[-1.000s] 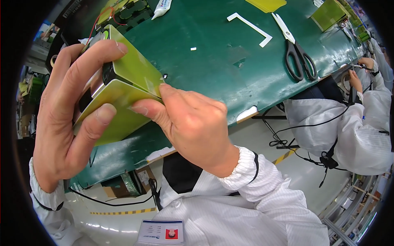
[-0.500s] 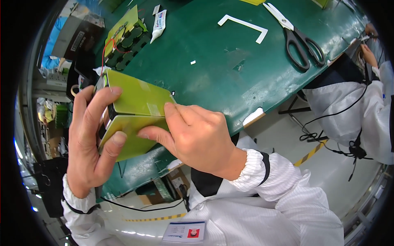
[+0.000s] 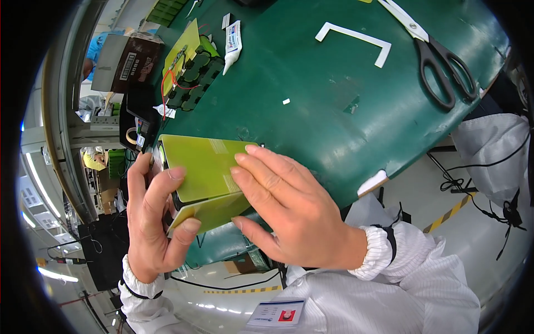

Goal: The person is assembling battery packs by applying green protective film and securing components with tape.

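Observation:
A boxy battery pack (image 3: 200,167) covered in yellow-green insulating boards is tilted near the table's front edge. Its dark inner edge shows at the left end, between the top board and a near side board (image 3: 214,211). My left hand (image 3: 158,217) grips that end, with fingertips over the top board and the thumb on the side board. My right hand (image 3: 295,211) holds the right end, its fingers flat on top and its thumb low by the side board. A strip of clear tape (image 3: 219,146) lies across the top board; another strip is partly under my right fingers.
Behind the pack stands a second battery pack (image 3: 194,75) with bare dark cell holders and red wires. A white tube (image 3: 232,44) lies beside it. Farther right on the green table (image 3: 289,128) are a white bracket-shaped strip (image 3: 356,36) and black-handled scissors (image 3: 436,67).
My right hand has gone from pinching the pack's near edge to laying its fingers flatter over the top. The side board sits closer to the top board. The whole view has shifted.

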Available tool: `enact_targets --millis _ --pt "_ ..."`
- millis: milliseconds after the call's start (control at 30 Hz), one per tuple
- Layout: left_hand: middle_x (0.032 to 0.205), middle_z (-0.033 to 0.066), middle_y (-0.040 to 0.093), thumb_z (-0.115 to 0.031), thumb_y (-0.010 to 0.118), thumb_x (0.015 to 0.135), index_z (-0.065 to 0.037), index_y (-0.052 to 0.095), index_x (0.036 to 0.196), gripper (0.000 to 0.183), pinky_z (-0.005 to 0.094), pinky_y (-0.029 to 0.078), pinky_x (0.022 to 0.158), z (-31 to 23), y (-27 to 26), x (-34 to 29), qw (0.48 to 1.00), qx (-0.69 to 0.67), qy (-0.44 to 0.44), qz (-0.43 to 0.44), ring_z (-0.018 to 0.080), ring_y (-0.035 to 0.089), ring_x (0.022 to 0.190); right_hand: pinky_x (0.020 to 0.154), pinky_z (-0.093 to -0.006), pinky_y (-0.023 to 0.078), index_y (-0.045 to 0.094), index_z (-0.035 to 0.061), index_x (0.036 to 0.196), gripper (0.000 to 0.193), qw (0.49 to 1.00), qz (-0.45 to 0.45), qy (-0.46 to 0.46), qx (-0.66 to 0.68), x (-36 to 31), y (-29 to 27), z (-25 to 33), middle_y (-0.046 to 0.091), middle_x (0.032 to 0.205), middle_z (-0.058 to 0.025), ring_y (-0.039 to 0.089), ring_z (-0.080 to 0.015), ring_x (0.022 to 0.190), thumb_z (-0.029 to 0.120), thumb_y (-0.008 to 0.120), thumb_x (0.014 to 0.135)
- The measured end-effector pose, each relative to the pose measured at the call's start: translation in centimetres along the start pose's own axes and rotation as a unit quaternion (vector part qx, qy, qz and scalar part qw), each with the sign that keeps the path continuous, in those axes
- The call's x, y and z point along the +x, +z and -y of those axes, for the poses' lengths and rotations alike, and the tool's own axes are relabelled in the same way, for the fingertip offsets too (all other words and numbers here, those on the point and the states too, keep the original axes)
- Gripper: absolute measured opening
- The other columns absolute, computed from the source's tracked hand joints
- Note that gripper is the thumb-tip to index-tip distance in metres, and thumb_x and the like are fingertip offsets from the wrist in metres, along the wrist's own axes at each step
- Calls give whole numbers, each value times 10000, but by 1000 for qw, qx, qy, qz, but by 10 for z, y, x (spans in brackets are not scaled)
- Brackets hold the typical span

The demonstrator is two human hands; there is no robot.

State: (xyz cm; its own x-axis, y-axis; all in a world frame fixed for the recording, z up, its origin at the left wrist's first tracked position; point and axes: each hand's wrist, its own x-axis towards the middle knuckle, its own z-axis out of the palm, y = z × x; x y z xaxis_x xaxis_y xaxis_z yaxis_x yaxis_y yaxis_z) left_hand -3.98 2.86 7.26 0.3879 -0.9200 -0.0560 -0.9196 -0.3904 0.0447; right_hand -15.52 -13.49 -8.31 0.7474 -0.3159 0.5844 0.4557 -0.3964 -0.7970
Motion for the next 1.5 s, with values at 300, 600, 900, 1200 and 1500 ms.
enact_targets --millis 300,600,900,1200,1500 --pt "1213 301 481 -340 704 836 -81 520 1340 595 469 485 902 -2 0 0 999 -24 -23 -9 363 572 921 963 -476 483 611 -104 1194 568 998 -28 -18 -57 1 13 -3 588 1286 -239 547 -385 1207 99 776 691" --pt "795 88 567 -246 688 810 -85 536 1329 565 534 338 1007 -10 -1 10 999 -34 2 -17 358 455 990 979 -461 441 547 -96 1301 687 993 -9 -50 -102 -2 9 7 528 1382 -223 516 -372 1199 103 779 686" --pt "1272 223 458 -608 704 788 -68 376 1474 932 635 215 1096 -15 -21 -5 998 55 -30 -4 430 435 1234 1035 -476 394 400 -109 1406 853 993 66 -69 -62 33 -15 18 491 1380 -269 464 -417 1263 191 803 716" --pt "1343 230 535 -200 842 742 -17 379 1464 877 445 447 1060 -54 -6 -125 807 -415 -290 -305 288 588 1186 1090 -444 385 257 32 1544 1219 963 257 56 -53 108 -47 19 445 1502 -213 431 -323 1400 269 923 551" --pt "1529 326 308 -388 922 626 58 31 1537 1350 416 298 1161 -24 128 -68 749 -435 -253 -432 415 339 1432 1032 -393 447 372 61 1490 1140 897 425 38 -115 157 -28 53 630 1195 -159 594 -272 1128 244 932 514"
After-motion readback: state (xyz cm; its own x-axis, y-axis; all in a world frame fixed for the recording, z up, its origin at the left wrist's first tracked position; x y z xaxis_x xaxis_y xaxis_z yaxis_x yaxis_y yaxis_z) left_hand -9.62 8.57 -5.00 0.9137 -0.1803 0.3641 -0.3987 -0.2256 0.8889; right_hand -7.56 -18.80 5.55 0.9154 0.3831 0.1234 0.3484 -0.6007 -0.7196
